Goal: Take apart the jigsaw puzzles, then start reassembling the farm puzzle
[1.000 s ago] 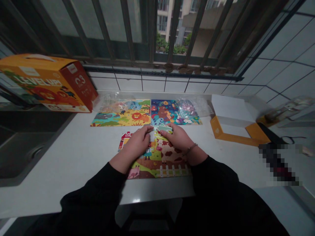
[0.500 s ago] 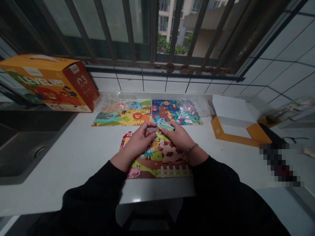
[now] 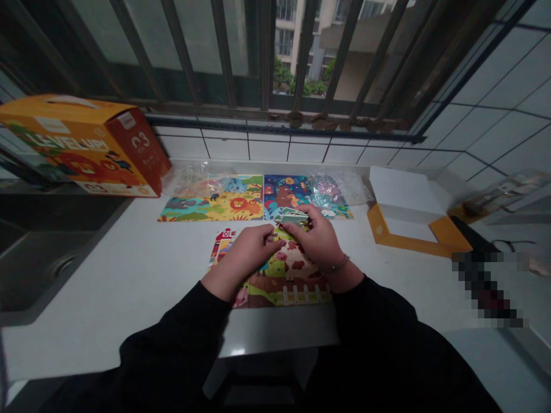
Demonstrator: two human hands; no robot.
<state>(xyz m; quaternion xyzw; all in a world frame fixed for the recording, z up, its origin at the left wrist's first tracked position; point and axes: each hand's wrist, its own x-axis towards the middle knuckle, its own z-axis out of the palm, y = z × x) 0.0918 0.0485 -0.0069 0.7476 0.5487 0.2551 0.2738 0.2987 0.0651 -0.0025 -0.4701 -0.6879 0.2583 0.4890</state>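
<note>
A slip is the main risk here: the pale green puzzle piece (image 3: 293,217) sits loosely above the top edge of the farm-scene jigsaw puzzle (image 3: 303,296), so a careless knuckle or wrist could knock neighbouring pieces out of line, and anything pushed too far could mix into the jungle-scene puzzle (image 3: 286,196) just beyond that edge. The right hand (image 3: 317,244) is curled over, apparently pinching the piece between thumb and fingers. The left hand (image 3: 253,251) is half closed, its fingertips resting near the puzzle's middle; whether it grips anything cannot be told.
</note>
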